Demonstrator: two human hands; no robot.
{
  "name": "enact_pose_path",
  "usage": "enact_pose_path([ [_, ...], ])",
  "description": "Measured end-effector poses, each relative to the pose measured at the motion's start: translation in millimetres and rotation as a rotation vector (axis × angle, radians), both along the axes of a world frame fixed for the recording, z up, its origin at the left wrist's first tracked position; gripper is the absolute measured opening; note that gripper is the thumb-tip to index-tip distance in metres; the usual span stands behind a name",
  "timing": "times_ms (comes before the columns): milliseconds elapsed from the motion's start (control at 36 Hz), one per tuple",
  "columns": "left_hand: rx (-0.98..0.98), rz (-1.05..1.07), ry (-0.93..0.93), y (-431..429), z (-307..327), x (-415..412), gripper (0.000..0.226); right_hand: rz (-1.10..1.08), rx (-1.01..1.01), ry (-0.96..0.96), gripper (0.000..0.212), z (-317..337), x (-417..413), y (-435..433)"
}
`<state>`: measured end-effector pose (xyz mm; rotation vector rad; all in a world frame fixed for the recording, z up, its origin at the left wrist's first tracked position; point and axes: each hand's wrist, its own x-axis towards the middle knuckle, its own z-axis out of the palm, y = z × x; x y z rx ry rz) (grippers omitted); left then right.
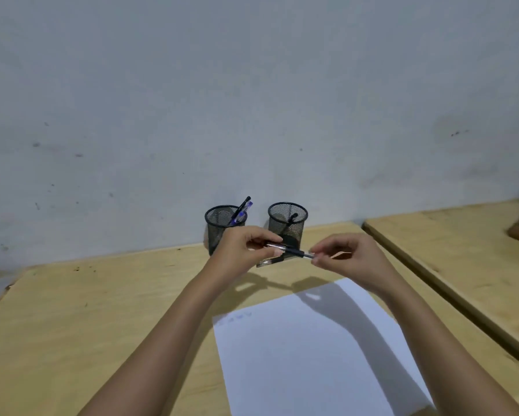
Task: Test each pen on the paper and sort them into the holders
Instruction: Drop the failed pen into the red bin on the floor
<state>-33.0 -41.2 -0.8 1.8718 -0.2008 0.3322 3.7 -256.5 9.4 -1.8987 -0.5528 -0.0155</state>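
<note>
While both hands (243, 250) (351, 256) pinch one pen (294, 252), the wooden desk (102, 301) abuts a grey wall (252, 85).

readable text: none in this view.
paper (312, 355): a few faint blue scribbles near its far left corner, too pale and too small to read as letters or numbers.
pen (294, 251): if the barrel has some print, it is too blurred to read.
</note>
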Motion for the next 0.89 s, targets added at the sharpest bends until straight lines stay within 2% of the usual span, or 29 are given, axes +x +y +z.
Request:
enact_pose_path([
  [139, -0.041, -0.169, 0.017, -46, 5, 22, 0.019, -0.160, -0.134, -0.129, 0.014, 4, -12, -36],
  [278, -0.004, -0.310, -0.023, -111, -1, 37, 0.023, -0.413, -0.131, -0.166, 0.017, -3, -35, -101],
  [444, 0.334, -0.525, 0.037, -206, -32, 31, 0.047, -0.772, -0.116, -0.170, 0.007, -35, -96, -198],
  [583, 0.614, -0.658, 0.034, -272, -64, 22, 0.063, -1.088, -0.074, -0.140, 0.008, -97, -151, -263],
  [694, 0.799, -0.654, -0.037, -306, -84, 28, 0.066, -1.308, 0.016, 0.011, 0.004, -168, -176, -304],
  [806, 0.974, -0.674, -0.057, -331, -95, 34, 0.067, -1.402, 0.048, 0.207, 0.004, -243, -194, -332],
  [889, 1.029, -0.654, -0.059, -339, -98, 34, 0.065, -1.438, 0.012, 0.323, 0.006, -286, -206, -343],
])
